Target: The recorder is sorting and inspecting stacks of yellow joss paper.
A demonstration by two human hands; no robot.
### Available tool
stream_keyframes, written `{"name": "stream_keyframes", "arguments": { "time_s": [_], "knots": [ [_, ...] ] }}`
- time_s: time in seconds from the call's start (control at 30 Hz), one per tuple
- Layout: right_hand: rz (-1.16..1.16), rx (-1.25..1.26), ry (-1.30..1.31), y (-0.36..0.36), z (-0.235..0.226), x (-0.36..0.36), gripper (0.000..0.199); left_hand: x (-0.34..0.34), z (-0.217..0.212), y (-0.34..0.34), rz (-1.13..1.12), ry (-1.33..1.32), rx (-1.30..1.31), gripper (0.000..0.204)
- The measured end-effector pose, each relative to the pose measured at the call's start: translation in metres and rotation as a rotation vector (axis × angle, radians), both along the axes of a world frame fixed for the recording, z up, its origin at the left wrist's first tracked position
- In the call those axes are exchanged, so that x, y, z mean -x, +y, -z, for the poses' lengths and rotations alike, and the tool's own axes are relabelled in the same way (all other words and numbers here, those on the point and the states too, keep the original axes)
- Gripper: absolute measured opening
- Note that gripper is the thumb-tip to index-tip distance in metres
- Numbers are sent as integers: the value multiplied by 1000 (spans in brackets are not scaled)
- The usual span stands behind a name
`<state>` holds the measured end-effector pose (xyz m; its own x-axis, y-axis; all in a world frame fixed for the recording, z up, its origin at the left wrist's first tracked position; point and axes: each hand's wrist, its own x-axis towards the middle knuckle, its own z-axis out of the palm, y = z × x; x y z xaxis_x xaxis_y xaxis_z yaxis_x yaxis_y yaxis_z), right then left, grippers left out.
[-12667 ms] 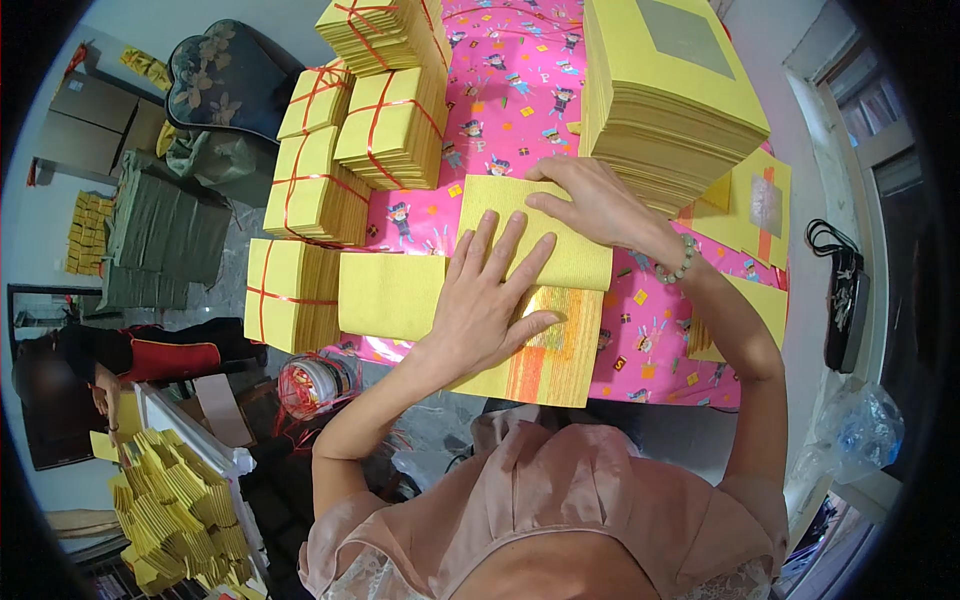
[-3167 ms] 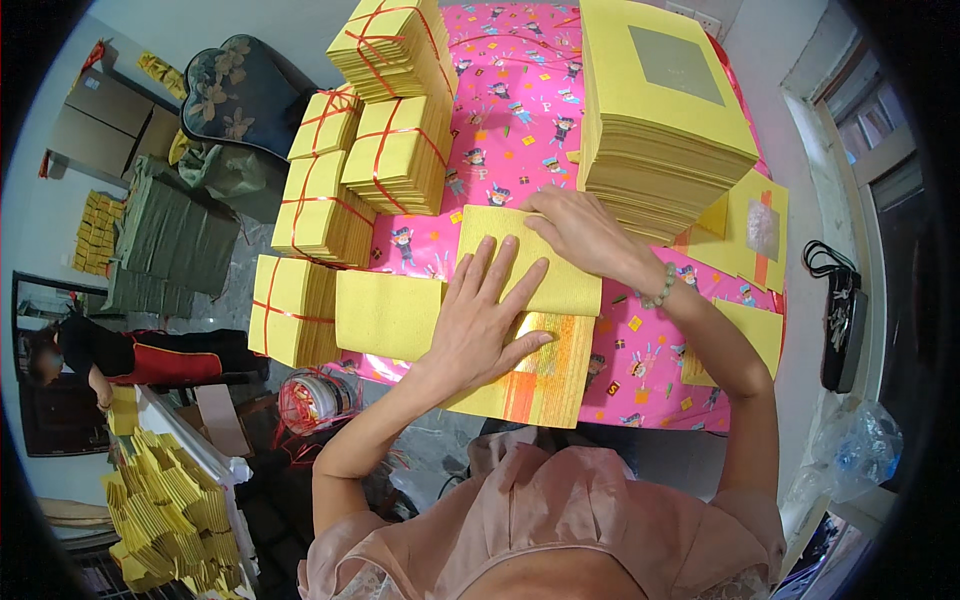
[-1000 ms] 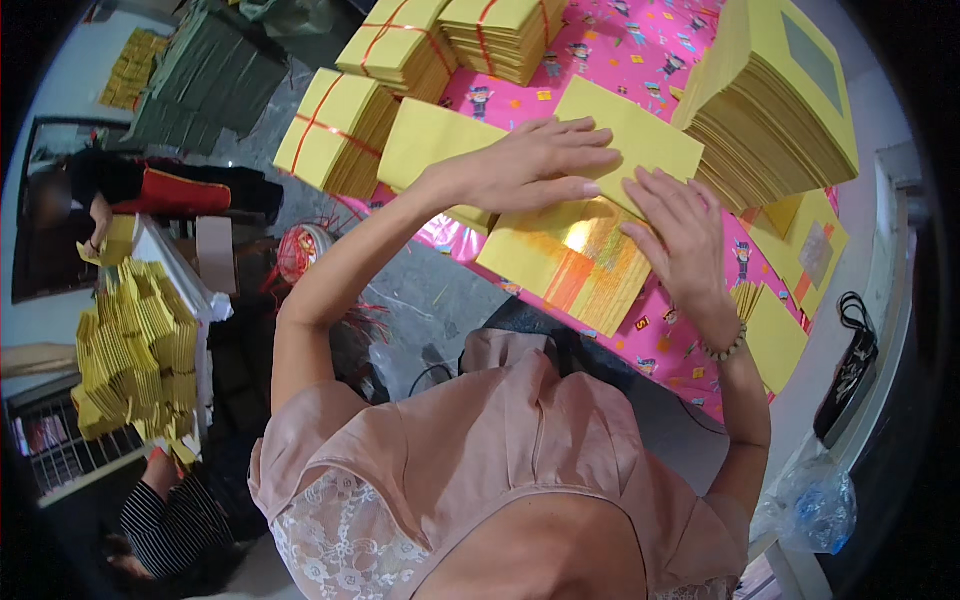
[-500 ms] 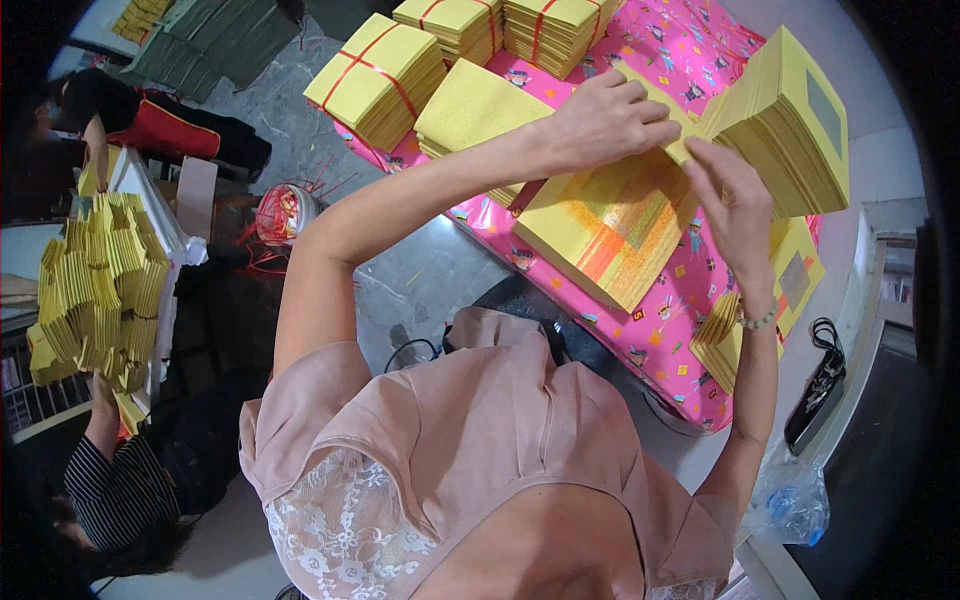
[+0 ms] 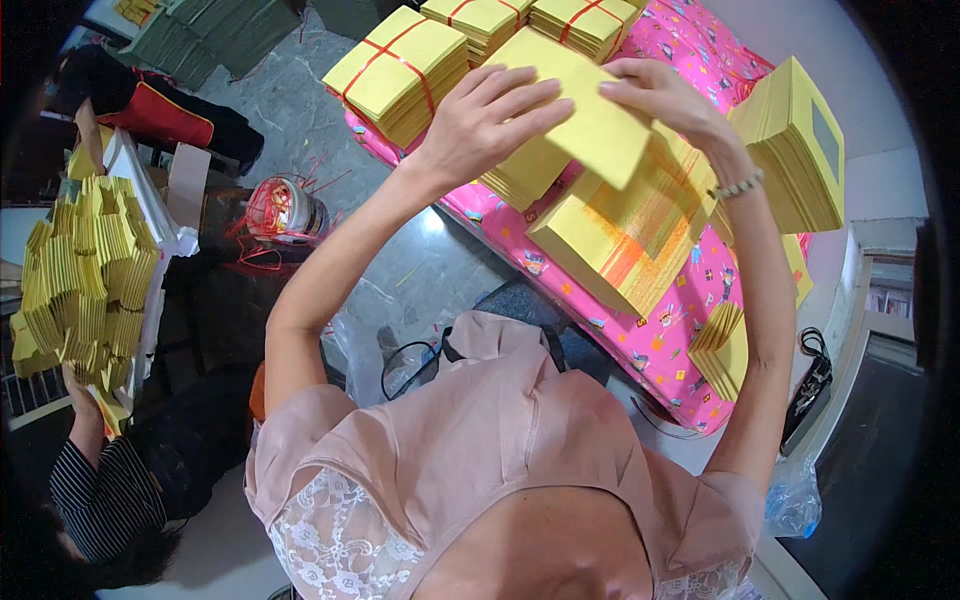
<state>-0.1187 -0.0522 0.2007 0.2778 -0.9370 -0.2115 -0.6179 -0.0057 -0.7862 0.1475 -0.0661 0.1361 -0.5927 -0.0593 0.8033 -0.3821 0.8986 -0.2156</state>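
Observation:
A folded yellow paper (image 5: 578, 105) is raised and tilted between my hands, over the far-left end of the patterned stack. My left hand (image 5: 485, 120) has its fingers across the paper's left side, gripping it. On the opposite side, my right hand (image 5: 668, 98) pinches the edge between thumb and fingers. Below and to the right lies the thick stack of yellow paper (image 5: 640, 235) with an orange and gold patch on top. Another yellow stack (image 5: 527, 178) is under the held paper, mostly hidden by it and by my left hand.
Bundles tied with red ribbon (image 5: 395, 65) stand along the far side of the pink patterned cloth (image 5: 530, 245). A tall yellow stack (image 5: 795, 150) stands right; a smaller one (image 5: 722, 345) sits nearer. At left, two people handle folded yellow paper (image 5: 95, 270) beside a tub (image 5: 290, 210).
The yellow paper has come up off the patterned stack and moved left with both hands. My left hand has shifted left, and my right hand has moved left and away from me.

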Motion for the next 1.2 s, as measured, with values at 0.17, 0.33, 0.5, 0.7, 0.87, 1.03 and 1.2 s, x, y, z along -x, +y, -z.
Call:
{"name": "stream_keyframes", "arguments": {
  "time_s": [0.17, 0.33, 0.5, 0.7, 0.87, 1.03, 1.2],
  "knots": [
    [-102, -23, 102, -38, 55, -34, 34, -34, 54, -3, -76, -93, -202, 45],
    [-107, -88, 202, -55, 90, -46, 36, -44, 84, -10, -91, -178, -354, 50],
    [-105, -107, 347, -58, 106, -59, 36, -47, 98, -13, -69, -263, -435, 58],
    [-164, -141, 438, -65, 116, -56, 39, -46, 99, -17, -2, -365, -510, 71],
    [-243, -155, 456, -65, 112, -55, 37, -50, 104, -23, 63, -341, -473, 68],
    [-272, -100, 444, -64, 116, -52, 35, -49, 104, -21, 99, -308, -417, 65],
    [-321, -55, 556, -62, 110, -63, 35, -51, 107, -16, 142, -281, -413, 60]
  ]
}}
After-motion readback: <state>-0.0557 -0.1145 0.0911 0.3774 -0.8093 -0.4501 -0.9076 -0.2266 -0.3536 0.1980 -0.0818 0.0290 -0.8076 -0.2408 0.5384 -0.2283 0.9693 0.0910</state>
